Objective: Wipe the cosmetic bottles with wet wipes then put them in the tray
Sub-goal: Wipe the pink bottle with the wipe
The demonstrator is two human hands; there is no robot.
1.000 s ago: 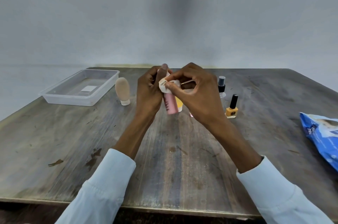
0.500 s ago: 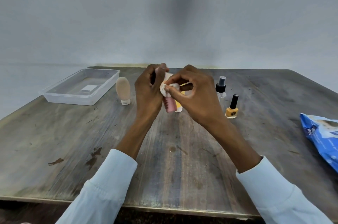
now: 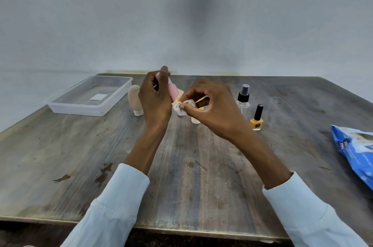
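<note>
- The pink bottle (image 3: 173, 89) is held above the bench (image 3: 191, 166), tilted, its upper end hidden behind the left thumb.
- The left hand (image 3: 155, 97) stands upright, back toward the camera, its grip curled round the pink bottle.
- The right hand (image 3: 210, 109) sits just right of the pink bottle, its grip pinching a crumpled white wet wipe (image 3: 181, 108) against the bottle's lower end.
- Left of the pink bottle: a beige tube (image 3: 134, 99) stands on its cap, then a clear tray (image 3: 88, 96).
- Right of it: a spray bottle (image 3: 243, 97), a yellow nail polish (image 3: 256, 119), and far right, a blue wipes pack (image 3: 355, 152).
</note>
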